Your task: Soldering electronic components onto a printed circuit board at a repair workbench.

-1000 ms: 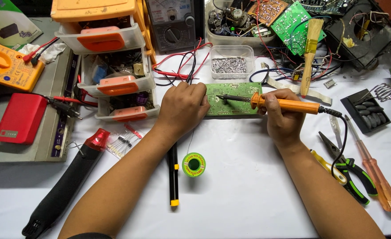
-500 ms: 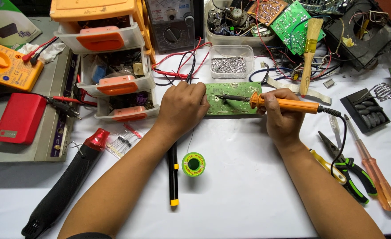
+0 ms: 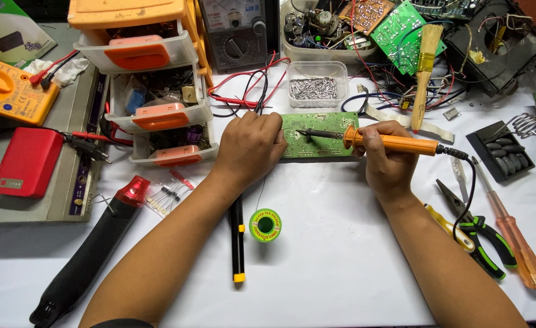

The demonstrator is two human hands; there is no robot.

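Head view: my right hand (image 3: 389,159) gripped the orange soldering iron (image 3: 392,143), tip on the green circuit board (image 3: 319,135) lying on the tabletop (image 3: 341,267). Left hand (image 3: 251,146) curled shut at the board's edge, apparently pinching solder wire from the spool (image 3: 265,225). Risk: slipping tip could burn my fingers.

Both my bare forearms reach up from the bottom edge and angle toward each other, my left hand (image 3: 251,147) knuckles-up with fingers curled down and pinched together, my right hand (image 3: 389,161) closed in a pen-like grip, thumb and fingers wrapped, wrist bent slightly inward.
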